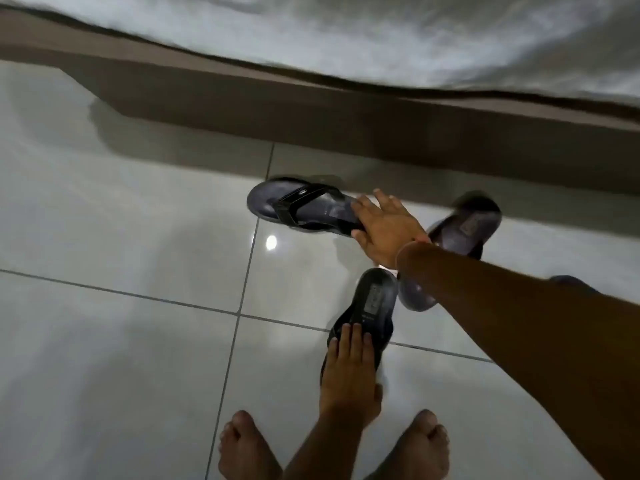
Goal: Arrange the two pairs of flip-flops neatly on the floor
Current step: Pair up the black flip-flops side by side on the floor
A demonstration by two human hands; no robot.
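The right hand point(384, 230) is reaching out flat, palm down, its fingers point(363, 206) spread and lying over the heel end of a dark flip-flop point(298, 206), the thumb curling under that sole's near edge; whether it is truly gripping cannot be told. A thin band is circling the wrist, and the bare forearm is stretching back toward the lower right corner of the view. The left hand point(349, 372) is resting with its fingers point(346, 336) pressed together across the straps of a second flip-flop point(367, 306), which is lying near a grout line of the floor point(121, 220). A pale rectangular label is showing on its heel, too blurred to read. A third flip-flop point(464, 226) is lying partly hidden behind the right wrist, close to the brown bed base point(311, 109). The soles are looking smooth, rubbery and oval; the tiles are glossy and pale. Two bare feet point(246, 445) are standing at the floor's near edge.
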